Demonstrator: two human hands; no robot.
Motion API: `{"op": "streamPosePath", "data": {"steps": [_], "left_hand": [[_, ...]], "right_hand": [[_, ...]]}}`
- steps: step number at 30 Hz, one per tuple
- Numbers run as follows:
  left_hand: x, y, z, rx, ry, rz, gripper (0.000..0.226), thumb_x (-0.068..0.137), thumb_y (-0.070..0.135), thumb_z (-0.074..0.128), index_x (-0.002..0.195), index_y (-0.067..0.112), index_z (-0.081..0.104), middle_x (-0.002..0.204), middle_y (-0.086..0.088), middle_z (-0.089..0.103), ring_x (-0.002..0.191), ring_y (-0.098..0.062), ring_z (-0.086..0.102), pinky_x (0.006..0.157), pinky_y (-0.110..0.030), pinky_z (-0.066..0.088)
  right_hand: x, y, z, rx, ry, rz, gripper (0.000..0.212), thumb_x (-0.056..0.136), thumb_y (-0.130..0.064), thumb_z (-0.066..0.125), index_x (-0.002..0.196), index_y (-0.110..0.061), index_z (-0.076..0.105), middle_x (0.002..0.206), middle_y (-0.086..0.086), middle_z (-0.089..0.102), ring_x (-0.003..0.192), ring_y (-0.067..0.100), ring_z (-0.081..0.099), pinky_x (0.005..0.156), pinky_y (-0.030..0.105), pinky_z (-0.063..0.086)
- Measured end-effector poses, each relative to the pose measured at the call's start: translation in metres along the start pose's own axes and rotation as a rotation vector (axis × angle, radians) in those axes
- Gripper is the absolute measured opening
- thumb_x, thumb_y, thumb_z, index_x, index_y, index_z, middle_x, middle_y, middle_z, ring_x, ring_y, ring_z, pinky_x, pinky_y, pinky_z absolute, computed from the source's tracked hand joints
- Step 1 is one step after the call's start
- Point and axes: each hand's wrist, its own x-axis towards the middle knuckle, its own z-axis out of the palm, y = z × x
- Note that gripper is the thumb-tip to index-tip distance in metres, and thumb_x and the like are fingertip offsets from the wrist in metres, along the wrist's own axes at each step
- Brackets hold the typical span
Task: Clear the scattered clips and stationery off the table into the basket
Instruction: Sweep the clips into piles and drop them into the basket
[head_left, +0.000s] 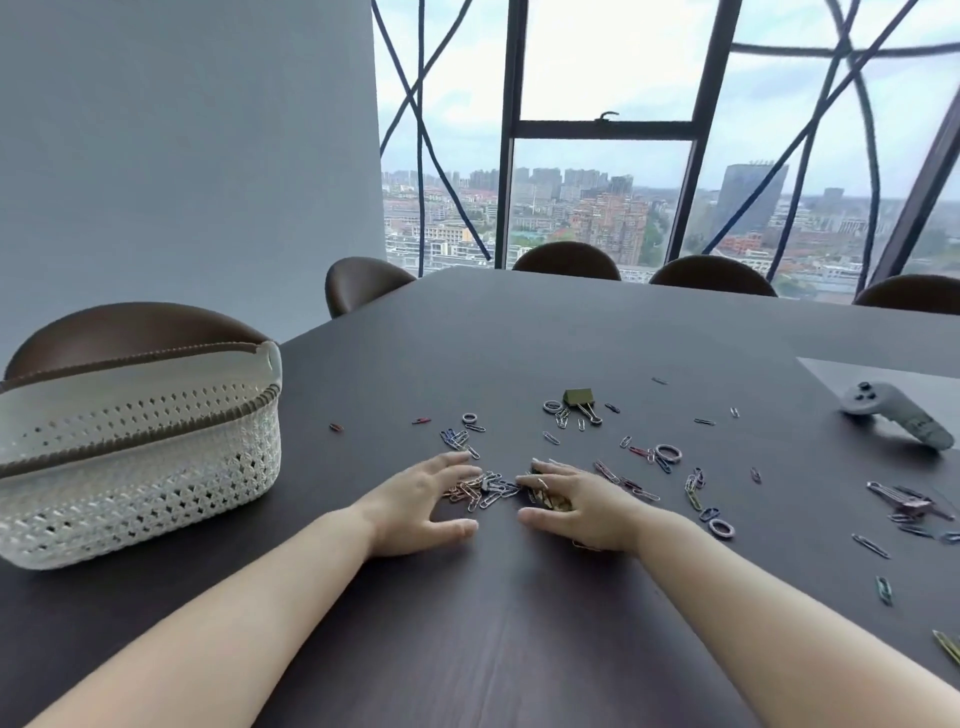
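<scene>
A white woven basket (156, 457) with brown trim stands at the table's left edge. Both hands lie cupped on the dark table (519, 338), facing each other around a small pile of paper clips (488, 488). My left hand (426, 504) has its fingers spread on the pile's left side. My right hand (571, 509) curls over clips on the pile's right side, with some tucked under its fingers. Several coloured clips and small rings are strewn further right (665, 457). An olive binder clip (579, 399) sits beyond the pile.
A grey handheld controller (893, 413) rests at the right on a pale sheet (831, 369). More clips lie near the right edge (904, 501). Brown chairs (566, 260) line the far and left sides, with windows behind.
</scene>
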Motion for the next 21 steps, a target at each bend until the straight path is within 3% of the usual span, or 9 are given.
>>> {"op": "streamPosePath", "data": {"steps": [2, 4, 8, 10, 12, 14, 16, 21], "left_hand": [[0.005, 0.001, -0.002, -0.034, 0.079, -0.022, 0.075, 0.075, 0.062, 0.048, 0.14, 0.029, 0.032, 0.153, 0.01, 0.02, 0.142, -0.008, 0.017, 0.113, -0.022, 0.013], [0.017, -0.001, -0.006, 0.036, 0.143, -0.107, 0.087, 0.067, 0.072, 0.03, 0.142, 0.028, 0.027, 0.154, 0.007, 0.018, 0.143, -0.011, 0.01, 0.116, -0.032, 0.008], [0.046, -0.037, -0.025, 0.264, 0.219, -0.583, 0.076, 0.087, 0.067, 0.026, 0.148, 0.025, 0.009, 0.158, -0.002, -0.006, 0.144, -0.027, -0.014, 0.113, -0.055, -0.002], [0.054, -0.06, -0.032, 0.23, 0.178, -0.806, 0.081, 0.085, 0.071, 0.021, 0.149, 0.024, 0.004, 0.158, -0.006, -0.009, 0.143, -0.036, -0.014, 0.113, -0.058, 0.001], [0.062, -0.075, -0.031, 0.178, 0.102, -0.908, 0.086, 0.081, 0.076, 0.018, 0.149, 0.025, 0.003, 0.157, -0.009, -0.008, 0.142, -0.04, -0.01, 0.114, -0.057, 0.002], [0.072, -0.082, -0.025, 0.195, 0.045, -0.878, 0.088, 0.08, 0.077, 0.018, 0.149, 0.023, 0.005, 0.158, -0.011, -0.003, 0.143, -0.039, -0.005, 0.116, -0.052, 0.003], [0.083, -0.084, -0.022, 0.217, 0.043, -0.76, 0.086, 0.083, 0.073, 0.022, 0.149, 0.019, 0.009, 0.157, -0.014, 0.002, 0.145, -0.032, -0.001, 0.117, -0.046, 0.005], [0.097, -0.078, -0.022, 0.176, 0.003, -0.504, 0.072, 0.091, 0.057, 0.033, 0.149, 0.019, 0.012, 0.158, -0.008, 0.002, 0.146, -0.017, -0.001, 0.118, -0.037, 0.003]], "right_hand": [[-0.003, 0.003, -0.011, 0.193, -0.001, 0.006, 0.052, 0.082, -0.055, 0.057, 0.131, -0.041, 0.046, 0.15, -0.01, 0.034, 0.138, 0.006, 0.029, 0.116, 0.028, 0.021], [0.001, 0.004, -0.023, 0.35, 0.039, -0.027, 0.042, 0.088, -0.048, 0.051, 0.128, -0.035, 0.052, 0.144, -0.009, 0.043, 0.131, 0.005, 0.038, 0.11, 0.024, 0.027], [0.037, 0.03, -0.048, 0.31, 0.35, 0.084, 0.04, 0.096, -0.041, 0.039, 0.122, -0.019, 0.06, 0.131, -0.003, 0.057, 0.117, 0.012, 0.051, 0.094, 0.022, 0.035], [0.065, 0.053, -0.054, 0.158, 0.401, 0.167, 0.04, 0.096, -0.037, 0.042, 0.129, -0.018, 0.053, 0.138, 0.002, 0.052, 0.129, 0.019, 0.043, 0.105, 0.028, 0.032], [0.092, 0.072, -0.054, 0.012, 0.324, 0.263, 0.053, 0.094, -0.045, 0.042, 0.141, -0.022, 0.035, 0.153, 0.004, 0.03, 0.142, 0.022, 0.022, 0.117, 0.037, 0.019], [0.112, 0.08, -0.05, -0.062, 0.255, 0.343, 0.068, 0.089, -0.057, 0.039, 0.147, -0.028, 0.018, 0.158, 0.001, 0.009, 0.146, 0.023, 0.003, 0.118, 0.046, 0.008], [0.128, 0.084, -0.045, -0.076, 0.216, 0.364, 0.074, 0.086, -0.064, 0.037, 0.148, -0.032, 0.01, 0.159, -0.001, -0.001, 0.147, 0.022, -0.004, 0.116, 0.049, 0.003], [0.143, 0.085, -0.039, -0.135, 0.125, 0.246, 0.068, 0.09, -0.059, 0.034, 0.147, -0.036, 0.007, 0.158, -0.004, -0.009, 0.147, 0.016, 0.004, 0.119, 0.043, 0.001]]}}
